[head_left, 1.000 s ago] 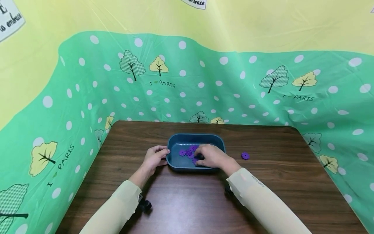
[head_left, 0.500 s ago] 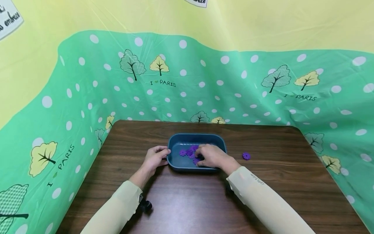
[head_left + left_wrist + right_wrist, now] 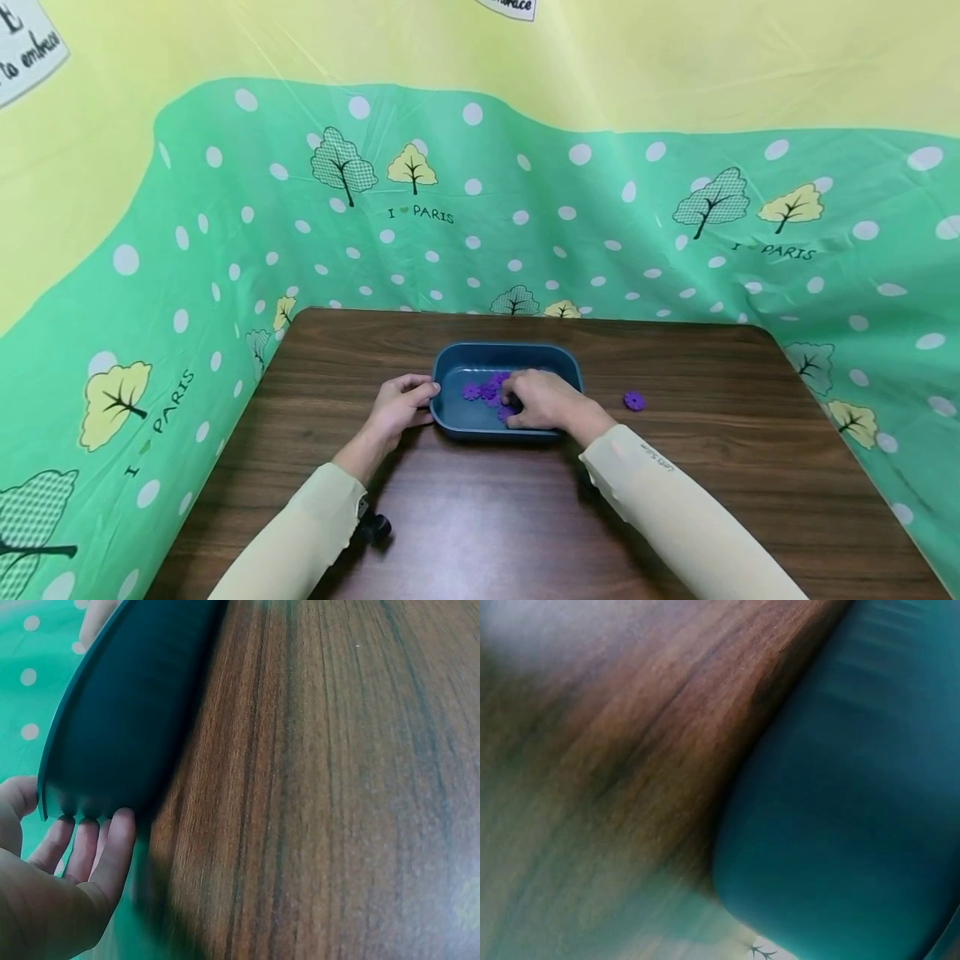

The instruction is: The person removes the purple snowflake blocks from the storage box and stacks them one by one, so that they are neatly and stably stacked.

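Watching remotely, I see the left hand (image 3: pixel 399 402) gripping the tray (image 3: pixel 472 434) at its left end — right hand (image 3: pixel 551 400) inside over purple discs (image 3: pixel 488 390), whether holding one I can't tell.

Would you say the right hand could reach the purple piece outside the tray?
Probably yes: once lifted from the tray, the right hand should have an open path to that purple piece.
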`<state>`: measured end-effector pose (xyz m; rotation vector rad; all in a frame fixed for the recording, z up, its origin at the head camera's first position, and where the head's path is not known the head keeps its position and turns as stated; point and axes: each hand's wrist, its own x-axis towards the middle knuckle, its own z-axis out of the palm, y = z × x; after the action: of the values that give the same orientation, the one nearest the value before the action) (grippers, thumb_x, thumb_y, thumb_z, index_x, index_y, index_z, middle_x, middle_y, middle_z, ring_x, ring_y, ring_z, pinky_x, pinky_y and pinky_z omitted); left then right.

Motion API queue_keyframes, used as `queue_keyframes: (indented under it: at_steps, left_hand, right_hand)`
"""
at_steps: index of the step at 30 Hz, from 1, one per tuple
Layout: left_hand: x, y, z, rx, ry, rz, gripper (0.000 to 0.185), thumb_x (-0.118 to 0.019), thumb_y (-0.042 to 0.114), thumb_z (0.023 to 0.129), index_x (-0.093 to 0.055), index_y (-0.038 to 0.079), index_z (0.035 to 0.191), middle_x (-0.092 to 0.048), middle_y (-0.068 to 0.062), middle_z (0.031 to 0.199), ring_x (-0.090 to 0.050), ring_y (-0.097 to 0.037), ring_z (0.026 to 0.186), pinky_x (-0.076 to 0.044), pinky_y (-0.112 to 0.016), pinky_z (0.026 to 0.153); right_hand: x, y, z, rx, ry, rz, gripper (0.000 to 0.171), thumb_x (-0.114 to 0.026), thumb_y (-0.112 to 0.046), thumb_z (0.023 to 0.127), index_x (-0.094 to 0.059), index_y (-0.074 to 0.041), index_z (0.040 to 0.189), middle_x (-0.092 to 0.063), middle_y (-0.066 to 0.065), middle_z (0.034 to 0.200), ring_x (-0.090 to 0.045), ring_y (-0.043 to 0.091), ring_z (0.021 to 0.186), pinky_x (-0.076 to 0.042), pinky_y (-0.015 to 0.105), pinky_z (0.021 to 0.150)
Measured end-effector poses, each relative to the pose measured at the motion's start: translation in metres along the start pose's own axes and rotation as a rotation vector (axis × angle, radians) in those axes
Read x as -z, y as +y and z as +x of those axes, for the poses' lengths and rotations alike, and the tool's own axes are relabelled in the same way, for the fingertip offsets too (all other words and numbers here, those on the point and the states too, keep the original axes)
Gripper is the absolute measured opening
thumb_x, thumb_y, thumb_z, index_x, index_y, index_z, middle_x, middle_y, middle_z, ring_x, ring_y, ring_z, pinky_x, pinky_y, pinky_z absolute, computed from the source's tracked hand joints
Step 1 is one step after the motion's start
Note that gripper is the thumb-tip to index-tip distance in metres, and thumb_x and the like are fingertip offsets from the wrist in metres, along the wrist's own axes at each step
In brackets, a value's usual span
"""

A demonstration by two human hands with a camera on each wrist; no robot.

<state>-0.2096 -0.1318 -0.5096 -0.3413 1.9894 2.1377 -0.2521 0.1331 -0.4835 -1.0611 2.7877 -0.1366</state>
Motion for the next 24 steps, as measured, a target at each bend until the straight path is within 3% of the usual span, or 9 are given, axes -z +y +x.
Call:
queue_keyframes:
  at_steps: [4, 11, 24]
  left_hand:
    - [0.0006, 0.0002, -0.0007, 0.000, 0.002, 0.010, 0.039, -0.072, 0.017, 0.086, -0.063, 0.001, 0.121, -0.064, -0.019, 0.111, -0.066, -0.027, 0.093, -0.061, -0.039, 0.073]
    - [0.0010, 0.0006, -0.0005, 0.005, 0.000, 0.024, 0.040, -0.071, 0.018, 0.086, -0.063, 0.001, 0.122, -0.063, -0.019, 0.113, -0.066, -0.028, 0.095, -0.061, -0.039, 0.074]
    - [0.0011, 0.0008, 0.0004, 0.017, 0.003, 0.038, 0.039, -0.073, 0.020, 0.086, -0.064, 0.003, 0.120, -0.063, -0.018, 0.113, -0.065, -0.027, 0.095, -0.061, -0.040, 0.076]
  right_hand:
    - [0.0005, 0.0022, -0.0005, -0.005, -0.008, 0.013, 0.032, -0.075, -0.041, 0.080, -0.070, -0.024, 0.107, -0.064, -0.010, 0.097, -0.057, 0.007, 0.086, -0.053, 0.029, 0.081]
    - [0.0012, 0.0044, -0.0013, -0.010, -0.023, 0.012, 0.033, -0.075, -0.042, 0.081, -0.071, -0.024, 0.109, -0.065, -0.009, 0.102, -0.058, 0.007, 0.092, -0.054, 0.031, 0.086]
    - [0.0021, 0.0031, 0.0008, -0.003, -0.025, 0.022, 0.025, -0.075, -0.040, 0.081, -0.070, -0.023, 0.097, -0.062, -0.011, 0.087, -0.055, 0.009, 0.078, -0.051, 0.027, 0.074]
